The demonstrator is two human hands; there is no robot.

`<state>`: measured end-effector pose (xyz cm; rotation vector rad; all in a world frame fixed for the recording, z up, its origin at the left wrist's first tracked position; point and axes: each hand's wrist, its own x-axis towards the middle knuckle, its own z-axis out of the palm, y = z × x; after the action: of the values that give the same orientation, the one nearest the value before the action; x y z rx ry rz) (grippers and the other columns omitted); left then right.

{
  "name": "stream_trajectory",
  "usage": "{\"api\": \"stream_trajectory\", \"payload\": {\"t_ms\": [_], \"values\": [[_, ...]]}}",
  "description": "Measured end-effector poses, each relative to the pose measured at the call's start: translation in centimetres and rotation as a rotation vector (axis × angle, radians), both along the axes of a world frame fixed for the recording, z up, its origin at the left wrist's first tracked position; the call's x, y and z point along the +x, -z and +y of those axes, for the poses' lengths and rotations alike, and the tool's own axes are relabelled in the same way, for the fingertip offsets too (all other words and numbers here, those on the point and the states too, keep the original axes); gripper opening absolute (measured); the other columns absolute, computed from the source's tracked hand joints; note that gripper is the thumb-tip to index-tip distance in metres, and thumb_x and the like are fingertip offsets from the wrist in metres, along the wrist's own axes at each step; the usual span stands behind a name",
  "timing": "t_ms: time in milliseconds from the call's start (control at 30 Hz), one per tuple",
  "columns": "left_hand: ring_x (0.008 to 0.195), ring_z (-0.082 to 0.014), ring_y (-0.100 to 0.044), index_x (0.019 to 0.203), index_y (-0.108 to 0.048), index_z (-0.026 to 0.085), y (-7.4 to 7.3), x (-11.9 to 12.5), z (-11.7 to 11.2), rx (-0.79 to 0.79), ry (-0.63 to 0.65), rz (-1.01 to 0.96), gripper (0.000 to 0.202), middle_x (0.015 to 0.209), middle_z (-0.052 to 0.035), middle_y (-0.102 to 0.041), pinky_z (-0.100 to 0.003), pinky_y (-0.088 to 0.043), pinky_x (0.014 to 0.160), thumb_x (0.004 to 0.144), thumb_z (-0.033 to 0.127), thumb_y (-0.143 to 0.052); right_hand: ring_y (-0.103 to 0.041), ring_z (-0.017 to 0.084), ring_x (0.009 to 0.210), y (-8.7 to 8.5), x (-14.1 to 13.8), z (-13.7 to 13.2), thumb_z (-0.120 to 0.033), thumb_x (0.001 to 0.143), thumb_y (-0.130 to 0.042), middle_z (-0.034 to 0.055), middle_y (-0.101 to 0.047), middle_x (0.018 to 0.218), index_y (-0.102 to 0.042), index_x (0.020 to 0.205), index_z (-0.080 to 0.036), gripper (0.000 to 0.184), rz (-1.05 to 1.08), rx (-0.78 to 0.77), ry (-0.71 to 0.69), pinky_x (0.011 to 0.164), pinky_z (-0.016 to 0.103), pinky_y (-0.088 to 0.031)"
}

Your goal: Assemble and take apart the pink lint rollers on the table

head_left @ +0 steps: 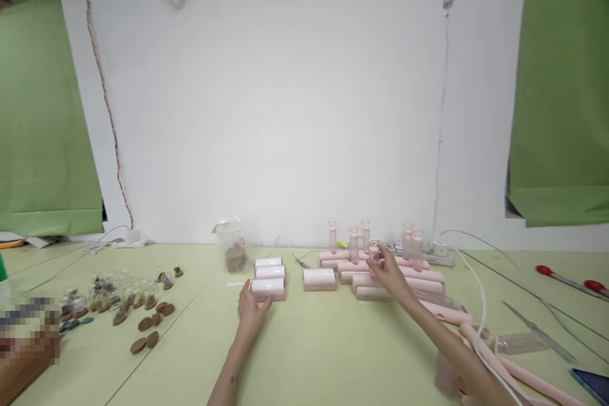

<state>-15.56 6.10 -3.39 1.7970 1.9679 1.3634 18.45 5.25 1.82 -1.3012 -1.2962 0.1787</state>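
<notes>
My left hand (252,309) grips the nearest of several short white rolls with pinkish lower edges; this white roll (268,287) lies on its side, thumb and fingers at its edges. A separate white roll (319,278) lies between my hands. Fingers of my right hand (389,274) close on the top of a small clear-pink bottle (373,251). Other upright clear-pink bottles (354,246) with flared tops stand around it. Long pink tubes (402,283) lie stacked beneath and beside my right hand, which partly hides them.
Small glass domes (102,292) and brown discs (145,324) lie at the left, near a blurred-out patch. A clear bag (232,250) stands by the wall. A white cable (483,304), tweezers (540,332), red-handled scissors (545,271) and a phone (590,386) are at the right.
</notes>
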Motion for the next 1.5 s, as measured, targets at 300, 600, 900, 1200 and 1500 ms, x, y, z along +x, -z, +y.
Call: {"api": "stream_trajectory", "payload": {"t_ms": [300, 600, 900, 1200, 1500], "values": [[0.108, -0.0363, -0.044, 0.102, -0.047, 0.009, 0.7, -0.8, 0.7, -0.153, 0.070, -0.169, 0.059, 0.108, -0.0201, -0.052, -0.043, -0.032, 0.090, 0.050, 0.030, -0.066, -0.051, 0.017, 0.082, 4.3, -4.1, -7.8, -0.038, 0.077, -0.043, 0.0053, -0.048, 0.102, -0.044, 0.099, -0.024, 0.027, 0.058, -0.001, -0.227, 0.073, 0.029, -0.044], [0.098, -0.0269, -0.054, 0.100, -0.051, 0.013, -0.6, 1.5, -1.4, -0.197, 0.471, -0.527, 0.060, 0.105, -0.0138, -0.058, -0.034, -0.044, 0.081, 0.057, 0.054, -0.060, -0.054, 0.018, 0.077, 8.3, -7.9, -10.8, -0.042, 0.062, -0.061, 0.0047, -0.051, 0.094, -0.045, 0.103, -0.023, 0.048, 0.712, -0.365, -0.485, 0.060, 0.030, -0.047], [0.058, -0.0165, -0.057, 0.071, -0.063, 0.010, -3.7, 11.5, -5.5, -0.459, 0.872, -0.527, 0.045, 0.062, -0.0047, -0.059, -0.026, -0.046, 0.056, 0.067, 0.054, -0.055, -0.059, 0.020, 0.080, 4.6, -6.6, -12.1, -0.053, 0.077, -0.045, 0.0079, -0.062, 0.089, -0.048, 0.108, -0.016, 0.049, 1.178, -0.646, -1.053, 0.073, 0.036, -0.043], [0.031, -0.0062, -0.024, 0.034, -0.037, 0.019, -4.1, 18.1, -3.6, -0.424, 0.778, -0.342, 0.045, 0.032, 0.0064, -0.028, -0.022, -0.016, 0.034, 0.060, 0.045, -0.063, -0.055, 0.023, 0.098, 4.4, -5.4, -11.5, -0.056, 0.069, -0.052, 0.0110, -0.065, 0.094, -0.053, 0.105, -0.013, 0.056, 1.695, -0.785, -0.990, 0.084, 0.038, -0.040], [0.039, -0.0090, -0.040, 0.048, -0.055, 0.014, -6.1, 16.5, -2.3, -0.488, 0.810, -0.435, 0.033, 0.041, 0.0015, -0.046, -0.020, -0.024, 0.036, 0.063, 0.043, -0.063, -0.060, 0.021, 0.078, 4.6, -5.6, -11.0, -0.053, 0.067, -0.058, 0.0066, -0.065, 0.075, -0.057, 0.090, -0.016, 0.044, 1.789, -0.658, -0.843, 0.074, 0.035, -0.047]]}}
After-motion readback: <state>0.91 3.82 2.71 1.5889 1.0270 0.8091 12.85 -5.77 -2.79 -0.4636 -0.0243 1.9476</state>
